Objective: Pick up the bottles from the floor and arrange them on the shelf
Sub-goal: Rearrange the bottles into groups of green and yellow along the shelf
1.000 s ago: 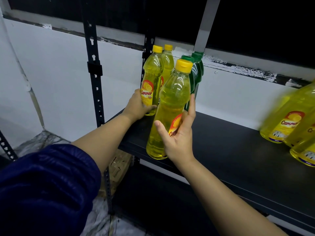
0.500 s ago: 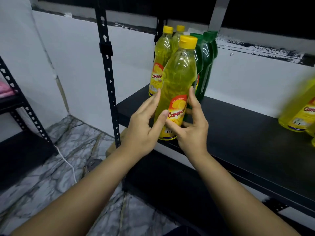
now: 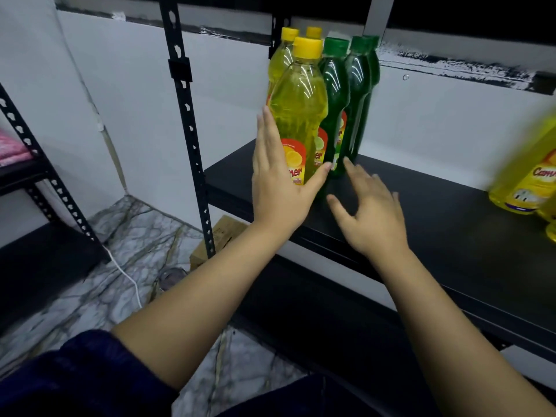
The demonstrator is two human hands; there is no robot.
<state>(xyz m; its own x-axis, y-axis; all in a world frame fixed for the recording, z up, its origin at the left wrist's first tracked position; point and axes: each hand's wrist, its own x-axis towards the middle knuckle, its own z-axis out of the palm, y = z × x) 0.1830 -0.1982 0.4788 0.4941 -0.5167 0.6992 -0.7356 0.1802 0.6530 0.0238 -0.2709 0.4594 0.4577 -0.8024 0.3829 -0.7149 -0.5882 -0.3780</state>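
Note:
A yellow bottle with a yellow cap and a red label stands upright at the left end of the black shelf. It is the front one of a row, with two more yellow bottles behind it. A row of green bottles stands right beside them. My left hand lies flat against the front yellow bottle's left side, fingers straight, thumb across its base. My right hand hovers over the shelf just right of that bottle, fingers spread, holding nothing.
More yellow bottles, blurred, stand at the shelf's right edge. A perforated black upright rises left of the bottles. Below are a marble floor, a cardboard box and a white cable. Another dark rack stands at left.
The yellow bottle went from tilted in both hands to upright in front of the yellow row. My right hand let go and drew back to the right. My left hand flattened against the bottle.

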